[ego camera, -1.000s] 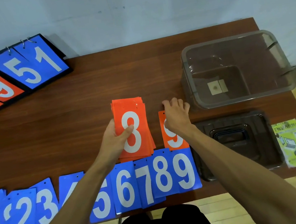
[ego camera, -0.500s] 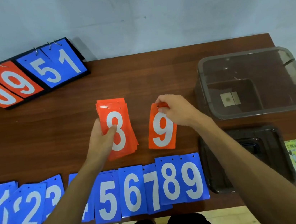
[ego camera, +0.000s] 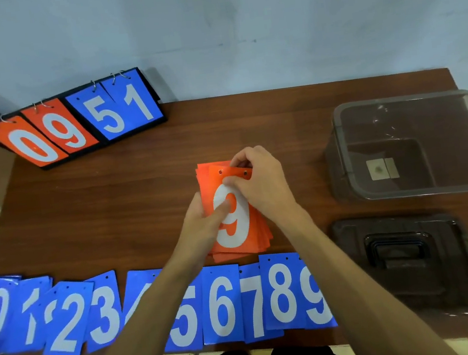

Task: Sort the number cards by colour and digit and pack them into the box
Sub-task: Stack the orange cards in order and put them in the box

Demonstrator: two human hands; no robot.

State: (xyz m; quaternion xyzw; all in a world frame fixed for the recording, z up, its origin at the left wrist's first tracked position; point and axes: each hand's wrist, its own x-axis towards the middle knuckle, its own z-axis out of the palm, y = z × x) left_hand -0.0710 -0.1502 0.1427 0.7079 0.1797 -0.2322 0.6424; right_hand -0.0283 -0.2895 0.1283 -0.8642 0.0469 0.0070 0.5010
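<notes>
At frame centre, the left hand (ego camera: 203, 226) holds the orange stack (ego camera: 239, 236); the right hand (ego camera: 260, 185) pinches the orange 9 card (ego camera: 232, 222) on top.

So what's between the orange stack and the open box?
In the head view, only bare table lies between the orange stack and the clear box; the right hand overlaps the stack's edge.

orange cards (ego camera: 235, 233), blue cards (ego camera: 223, 307), smoky, perhaps grey, box (ego camera: 413, 147)
</notes>
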